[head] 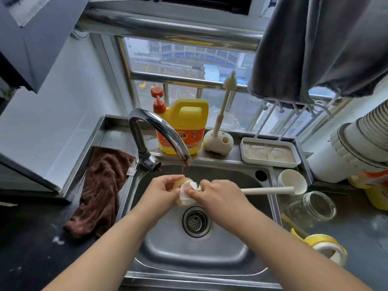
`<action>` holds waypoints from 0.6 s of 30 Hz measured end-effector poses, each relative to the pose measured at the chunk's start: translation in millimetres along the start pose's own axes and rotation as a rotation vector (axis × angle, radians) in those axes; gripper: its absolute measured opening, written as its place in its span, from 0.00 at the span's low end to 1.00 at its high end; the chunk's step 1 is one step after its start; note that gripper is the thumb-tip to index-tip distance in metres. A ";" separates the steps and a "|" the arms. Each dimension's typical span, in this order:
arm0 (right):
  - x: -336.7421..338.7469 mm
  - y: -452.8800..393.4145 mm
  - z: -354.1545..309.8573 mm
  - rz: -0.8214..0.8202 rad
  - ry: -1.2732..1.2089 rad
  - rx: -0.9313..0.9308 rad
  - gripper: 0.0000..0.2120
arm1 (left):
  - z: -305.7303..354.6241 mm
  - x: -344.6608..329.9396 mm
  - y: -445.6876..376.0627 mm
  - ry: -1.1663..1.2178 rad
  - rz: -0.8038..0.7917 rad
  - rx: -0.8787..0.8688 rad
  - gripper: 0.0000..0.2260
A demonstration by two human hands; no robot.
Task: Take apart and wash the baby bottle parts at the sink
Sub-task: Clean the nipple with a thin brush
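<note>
fingers (173, 180) of the left hand (162, 191) curl round one yellowish bottle part (183, 199) held over the sink (195, 250), beneath one faucet (159, 131); the right hand (216, 195) grips one brush (270, 190) whose white head meets that part; on the surface right of the sink lie one glass jar (312, 206) and one yellow ring (327, 246); one brown cloth (100, 185) hangs left.
</note>
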State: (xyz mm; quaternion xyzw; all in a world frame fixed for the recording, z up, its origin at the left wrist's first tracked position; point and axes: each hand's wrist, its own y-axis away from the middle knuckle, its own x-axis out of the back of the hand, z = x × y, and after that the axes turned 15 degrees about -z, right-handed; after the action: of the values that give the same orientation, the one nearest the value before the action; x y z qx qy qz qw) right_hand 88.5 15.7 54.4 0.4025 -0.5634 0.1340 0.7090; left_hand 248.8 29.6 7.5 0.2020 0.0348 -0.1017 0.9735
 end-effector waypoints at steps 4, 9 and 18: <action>-8.4 -0.3 16.5 0.144 -0.166 -0.012 0.23 | 1.4 7.6 0.0 0.034 0.005 -0.004 0.16; -18.1 -1.9 17.4 0.136 -0.566 -0.166 0.17 | 6.3 9.9 -2.9 0.064 0.004 -0.033 0.14; -10.5 -12.0 8.6 0.111 -0.813 -0.310 0.12 | 14.8 7.6 -8.2 0.055 0.032 -0.064 0.14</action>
State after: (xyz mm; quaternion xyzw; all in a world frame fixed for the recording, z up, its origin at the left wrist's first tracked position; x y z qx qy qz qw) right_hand 86.9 4.6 40.3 0.2802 -0.8310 -0.0836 0.4732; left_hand 254.9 14.9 17.1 0.1740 0.0615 -0.0795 0.9796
